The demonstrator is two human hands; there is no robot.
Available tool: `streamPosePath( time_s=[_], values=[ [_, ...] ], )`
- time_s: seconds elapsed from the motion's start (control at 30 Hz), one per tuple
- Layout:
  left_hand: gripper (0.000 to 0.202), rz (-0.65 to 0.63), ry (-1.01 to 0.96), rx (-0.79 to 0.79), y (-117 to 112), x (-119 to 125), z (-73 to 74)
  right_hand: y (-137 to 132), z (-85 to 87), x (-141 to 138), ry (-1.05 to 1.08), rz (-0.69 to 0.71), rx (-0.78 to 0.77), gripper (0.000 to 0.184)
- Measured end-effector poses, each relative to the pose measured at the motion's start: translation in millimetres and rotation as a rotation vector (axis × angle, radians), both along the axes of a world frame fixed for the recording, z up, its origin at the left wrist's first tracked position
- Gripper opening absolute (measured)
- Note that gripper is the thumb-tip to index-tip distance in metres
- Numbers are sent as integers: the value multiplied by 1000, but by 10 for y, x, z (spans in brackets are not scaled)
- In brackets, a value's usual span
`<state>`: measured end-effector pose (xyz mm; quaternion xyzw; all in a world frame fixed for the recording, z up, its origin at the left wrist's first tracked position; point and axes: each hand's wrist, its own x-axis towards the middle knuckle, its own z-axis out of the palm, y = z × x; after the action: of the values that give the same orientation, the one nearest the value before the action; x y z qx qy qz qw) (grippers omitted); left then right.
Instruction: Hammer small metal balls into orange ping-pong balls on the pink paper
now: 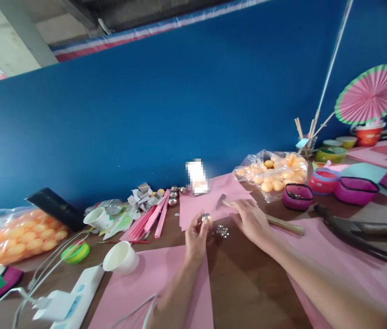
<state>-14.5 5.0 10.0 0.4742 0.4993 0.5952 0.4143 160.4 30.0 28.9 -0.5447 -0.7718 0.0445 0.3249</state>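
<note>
My left hand (pixel 195 240) is closed, its fingertips pinching a small ball covered in silvery studs (pixel 206 217). Just to its right, a little pile of shiny metal tacks (pixel 222 231) lies on the brown table. My right hand (pixel 251 223) comes down over a small hammer (pixel 284 224), fingers beyond the wooden handle and thumb on the near side. The hammer's dark head points left, over a pink paper sheet (pixel 193 212). Several finished-looking silvery balls (pixel 172 201) sit behind, left of that sheet.
Bags of orange balls stand at left (pixel 18 240) and right (pixel 279 176). A larger hammer (pixel 354 228) and magenta baskets (pixel 298 196) are at right. A white cup (pixel 121 257), power strip (pixel 80 297) and cables are at left. A blue partition (pixel 145 114) rises behind.
</note>
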Motion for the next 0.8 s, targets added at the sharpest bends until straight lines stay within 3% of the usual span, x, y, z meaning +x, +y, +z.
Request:
streamPosePath(
  time_s=[0.13, 0.3, 0.4, 0.6, 0.8],
  values=[
    [51, 35, 30, 20, 28, -43, -16, 86, -66, 142, -319, -220, -83, 20],
    [45, 129, 209, 120, 31, -77, -46, 142, -121, 166, -487, -236, -114, 15],
    [46, 161, 231, 69, 37, -107, -44, 119, -95, 136, -508, -254, -41, 16],
    [46, 169, 70, -44, 69, -161, -49, -59, 59, -5, -326, -119, 161, 15],
    [43, 163, 89, -60, 76, -161, -79, -232, 131, -144, -235, 28, 260, 19]
  ],
)
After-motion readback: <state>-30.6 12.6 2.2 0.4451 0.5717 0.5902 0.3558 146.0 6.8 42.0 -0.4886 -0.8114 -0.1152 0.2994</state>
